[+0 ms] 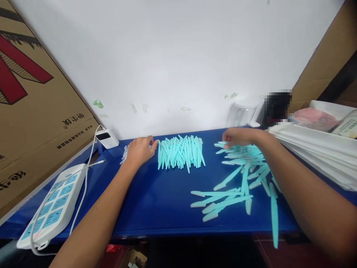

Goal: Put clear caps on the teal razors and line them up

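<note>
My left hand (141,149) is closed at the left end of a neat row of turquoise eyebrow razors (180,152). Its thumb and fingertips come together there; what they hold, if anything, is hidden. Small pale translucent pieces (124,154) show beside and partly under this hand. Over a loose heap of the same razors (245,160) on the right, my right hand (237,137) pinches one by its end. Several razors spread from the heap toward the front, and one long razor (274,219) overhangs the table's front edge.
The blue table (156,201) meets a white wall. On the left are a power strip (55,204), a white device (107,138) with a cable and a large carton (41,111). A clear jar (244,113) and a stack of white trays (315,152) stand on the right.
</note>
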Tool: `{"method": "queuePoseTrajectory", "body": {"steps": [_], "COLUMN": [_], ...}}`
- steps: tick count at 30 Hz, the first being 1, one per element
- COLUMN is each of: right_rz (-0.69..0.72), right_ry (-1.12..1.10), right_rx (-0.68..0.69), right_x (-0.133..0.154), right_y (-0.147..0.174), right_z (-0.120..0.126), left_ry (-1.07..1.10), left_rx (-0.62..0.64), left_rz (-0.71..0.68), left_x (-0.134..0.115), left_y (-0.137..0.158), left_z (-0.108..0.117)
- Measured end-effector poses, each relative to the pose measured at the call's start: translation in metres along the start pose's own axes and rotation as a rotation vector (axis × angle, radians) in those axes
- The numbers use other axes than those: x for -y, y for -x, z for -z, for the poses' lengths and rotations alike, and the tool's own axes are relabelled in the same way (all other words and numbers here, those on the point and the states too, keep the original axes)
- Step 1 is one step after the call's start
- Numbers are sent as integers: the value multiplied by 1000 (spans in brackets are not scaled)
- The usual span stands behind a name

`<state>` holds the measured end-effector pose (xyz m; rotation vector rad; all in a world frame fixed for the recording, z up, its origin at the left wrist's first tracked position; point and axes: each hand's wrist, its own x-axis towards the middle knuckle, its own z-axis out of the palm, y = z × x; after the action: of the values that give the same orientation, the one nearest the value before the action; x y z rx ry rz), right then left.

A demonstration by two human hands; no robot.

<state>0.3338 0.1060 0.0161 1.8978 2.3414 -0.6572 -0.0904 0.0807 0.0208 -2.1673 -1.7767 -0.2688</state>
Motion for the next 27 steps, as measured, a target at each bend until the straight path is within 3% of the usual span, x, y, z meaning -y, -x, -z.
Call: {"method": "queuePoseTrajectory", "body": {"steps": [7,11,16,20,27], "right_rz": [111,221,343,460,616], "right_ry": [-59,-109,-164,-188,-186], "right_rx": [-296,-371,-372,-350,-253], "right_x": [26,44,73,99,130], "right_y": [4,11,22,31,45], "right_z": [4,4,-2,-9,-23], "left_ry": [66,145,411,616,685], "left_rx": [-34,-76,-107,-37,25], "left_rz": [-12,-25,-186,-345,-545], "left_x": [1,1,-16,-44,-70], "left_y": [0,-2,6,22,38], "left_z": [-3,-5,-3,-1,-1]}}
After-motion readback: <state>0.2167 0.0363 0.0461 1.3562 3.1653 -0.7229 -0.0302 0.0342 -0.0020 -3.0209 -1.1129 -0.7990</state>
